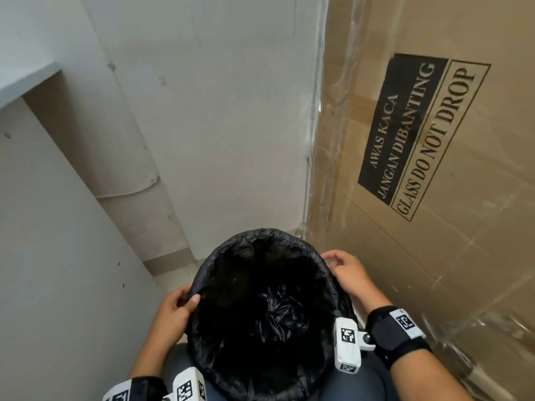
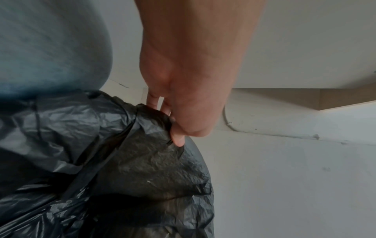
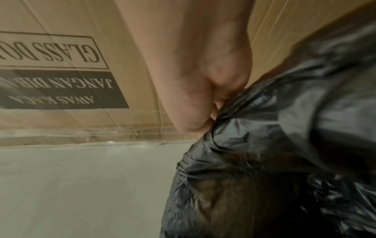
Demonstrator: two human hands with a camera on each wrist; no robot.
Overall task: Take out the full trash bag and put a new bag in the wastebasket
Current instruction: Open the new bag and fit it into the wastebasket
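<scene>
The cardboard box [image 1: 434,140] on the right carried one printed label w/ three readable lines: "AWAS KACA" and "JANGAN DIBANTING" in pale letters on a black panel, then "GLASS DO NOT DROP" in an outlined panel beside it; the right wrist view showed part of the same print upside down, cut off at the edge. Clear plastic wrap covered the box face. One black trash bag [image 1: 260,299] lined one wastebasket [image 1: 292,237], which stood just left of the box, close to its lower corner, w/ the bag's edge folded out over the round rim all the way around; the basket itself was hidden under the plastic. Crumpled black plastic lay at the bottom inside. Two hands were on the rim. The left hand [image 1: 173,309] was at the rim's side away from the box, thumb inside and fingers outside, pinching the folded bag edge; the left wrist view showed the thumb tip pressed on the plastic. The right hand [image 1: 346,272] was at the rim's side nearest the box, fingers curled over the bag's fold and gripping it, as the right wrist view showed. Each wrist wore one black strap w/ white marker blocks. A white wall [image 1: 217,111] w/ one thin cable stood behind the basket, left of the box.
</scene>
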